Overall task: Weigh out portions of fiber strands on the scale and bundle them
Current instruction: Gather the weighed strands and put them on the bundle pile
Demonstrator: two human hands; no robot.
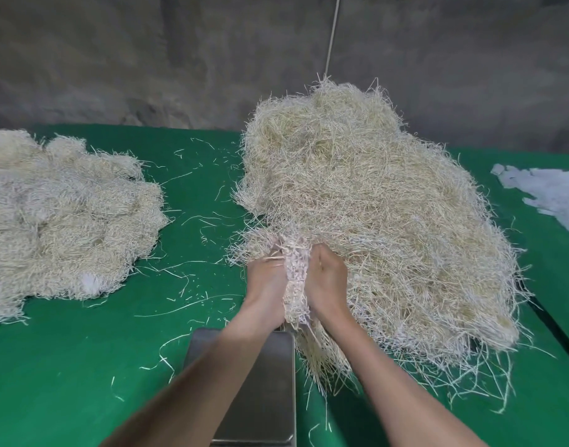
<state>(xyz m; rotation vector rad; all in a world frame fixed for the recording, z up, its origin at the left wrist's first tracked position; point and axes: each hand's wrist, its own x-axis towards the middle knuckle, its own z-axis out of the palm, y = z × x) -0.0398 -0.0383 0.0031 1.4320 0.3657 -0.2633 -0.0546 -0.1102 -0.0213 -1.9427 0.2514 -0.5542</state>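
With the left hand (266, 279) and right hand (326, 280) close together, gripping a tuft of fiber strands (296, 269) at the near edge of the big pile (373, 195), it should be teased free cleanly before going onto the scale pan (270, 382).

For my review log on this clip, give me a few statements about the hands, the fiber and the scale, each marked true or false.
1. The left hand and right hand grip one bunch of strands between them. True.
2. A weighed portion lies on the scale pan. False: its visible steel surface is bare, and only the forearms cross above it.
3. The bunch is at the near edge of the large pile. True.
4. The table cover is blue. False: it is green.
5. White scraps lie at the table's far right. True.
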